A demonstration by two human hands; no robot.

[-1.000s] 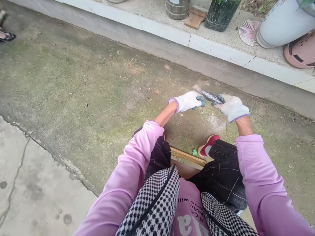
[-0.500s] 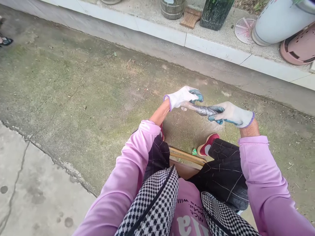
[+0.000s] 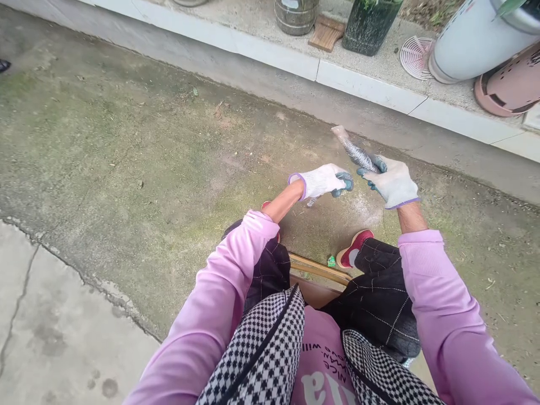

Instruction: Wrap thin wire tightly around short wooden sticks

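Observation:
My right hand [image 3: 392, 179], in a white glove with blue-grey coating, is closed round a slim, rod-like thing wound with silvery strands [image 3: 360, 153]. Its pale pinkish end points up and left, away from me. My left hand [image 3: 324, 181], gloved the same way, has its fingers curled together a short way left of the right hand. A small whitish, see-through end [image 3: 312, 201] shows below the left glove; whether the fingers hold it is hidden. Between the hands and my shoe, a faint whitish blur hangs over the ground.
Beyond my hands runs a white-tiled ledge [image 3: 367, 87] bearing a dark pot [image 3: 371, 25], a wooden block [image 3: 326, 32], a white planter [image 3: 476, 42] and a pink pot [image 3: 512, 84]. A green scrap [image 3: 331, 261] lies by my red shoe [image 3: 355, 247]. Another person's foot shows far left.
The right hand has tilted the wound thing so its pale end swings up and away from the left hand. The left hand has dropped slightly toward me, and its fingers have come apart from that end.

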